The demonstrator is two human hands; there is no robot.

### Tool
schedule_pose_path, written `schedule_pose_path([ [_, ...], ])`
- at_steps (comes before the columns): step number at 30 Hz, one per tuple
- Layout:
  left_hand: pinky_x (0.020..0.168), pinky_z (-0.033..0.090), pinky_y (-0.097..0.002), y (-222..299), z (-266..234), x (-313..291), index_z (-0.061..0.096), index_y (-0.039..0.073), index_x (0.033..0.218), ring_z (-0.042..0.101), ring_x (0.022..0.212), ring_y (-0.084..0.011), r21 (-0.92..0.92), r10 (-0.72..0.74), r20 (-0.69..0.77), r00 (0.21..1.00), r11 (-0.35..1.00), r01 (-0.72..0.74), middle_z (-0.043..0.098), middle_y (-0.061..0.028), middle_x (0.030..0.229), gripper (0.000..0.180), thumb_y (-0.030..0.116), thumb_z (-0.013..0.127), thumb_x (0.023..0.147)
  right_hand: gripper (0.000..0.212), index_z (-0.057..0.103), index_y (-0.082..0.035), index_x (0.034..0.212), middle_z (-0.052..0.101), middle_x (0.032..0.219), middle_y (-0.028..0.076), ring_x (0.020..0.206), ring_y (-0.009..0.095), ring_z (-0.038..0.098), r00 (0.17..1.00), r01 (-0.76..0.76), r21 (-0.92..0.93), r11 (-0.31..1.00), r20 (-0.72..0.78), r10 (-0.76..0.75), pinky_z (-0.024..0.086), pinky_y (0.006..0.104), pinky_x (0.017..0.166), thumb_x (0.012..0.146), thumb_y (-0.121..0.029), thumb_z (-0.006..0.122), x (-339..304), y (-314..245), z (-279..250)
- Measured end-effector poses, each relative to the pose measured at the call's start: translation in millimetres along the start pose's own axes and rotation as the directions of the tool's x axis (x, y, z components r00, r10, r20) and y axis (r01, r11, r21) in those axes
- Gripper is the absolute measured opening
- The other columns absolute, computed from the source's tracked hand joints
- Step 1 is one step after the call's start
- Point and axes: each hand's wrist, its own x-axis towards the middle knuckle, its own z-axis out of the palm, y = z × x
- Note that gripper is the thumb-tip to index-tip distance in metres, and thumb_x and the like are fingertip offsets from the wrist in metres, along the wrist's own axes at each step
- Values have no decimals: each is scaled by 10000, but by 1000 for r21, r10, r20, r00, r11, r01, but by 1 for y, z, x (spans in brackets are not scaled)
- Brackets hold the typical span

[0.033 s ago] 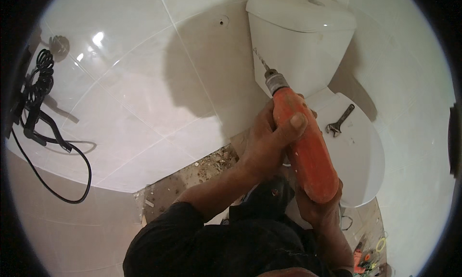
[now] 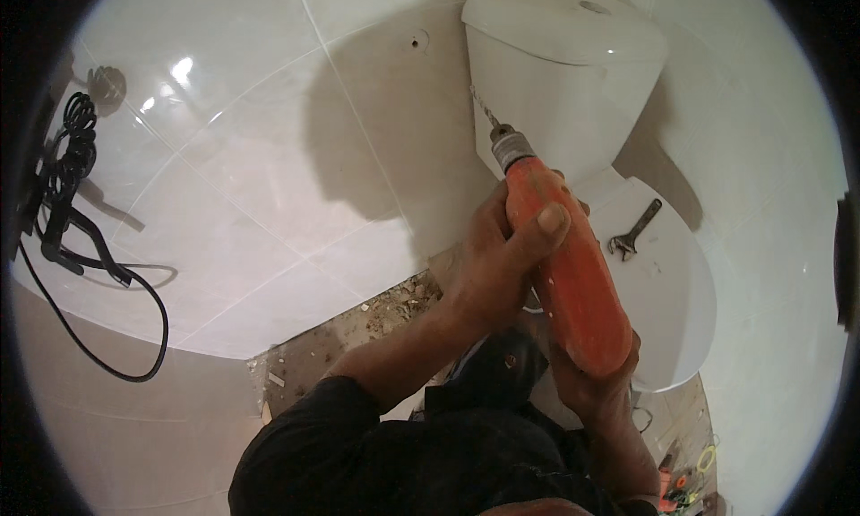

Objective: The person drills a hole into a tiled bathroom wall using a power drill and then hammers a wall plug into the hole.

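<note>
We've got the drill (image 2: 573,274) in front of the toilet tank (image 2: 564,104), L hand (image 2: 497,261) wrapped round its front, R hand (image 2: 598,386) gripping the rear, mostly hidden beneath. Bit (image 2: 485,107) points up-left, overlapping the tank's edge in view; can't tell the gap. Looks like the aiming step, w/ the wall hole (image 2: 415,43) farther up-left. Next move prob. calls for a steady 2-hand grip, bit clear of tank. Adj. wrench (image 2: 635,230) lies on the toilet lid (image 2: 672,310).
</note>
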Motion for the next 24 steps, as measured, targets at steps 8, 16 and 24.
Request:
schedule_pose_path([
  [8, 883, 535, -358, 23, -40, 68, 505, -28, 1254, 627, 977, -191, 22, 119, -17, 993, 993, -119, 621, -123, 1090, 699, 527, 734, 896, 446, 656, 8, 1135, 701, 946, 157, 840, 308, 740, 982, 176, -122, 977, -52, -183, 577, 375, 718, 747, -127, 831, 87, 6, 32],
  [16, 860, 545, -343, 30, -55, 102, 512, -26, 1223, 631, 976, -180, -70, 181, -37, 983, 980, -184, 622, -126, 1085, 632, 480, 736, 919, 485, 663, 5, 1173, 726, 992, 140, 877, 270, 748, 981, 182, -73, 981, -54, -186, 579, 353, 758, 739, -116, 844, 126, 19, 46],
  [24, 856, 553, -343, 30, -67, 112, 505, -18, 1253, 642, 982, -186, 54, 200, -55, 978, 979, -197, 620, -135, 1092, 709, 553, 729, 897, 663, 640, 26, 1220, 735, 1077, 147, 961, 242, 740, 987, 148, -149, 978, -36, -155, 576, 371, 849, 659, -183, 926, 134, 35, 50],
])
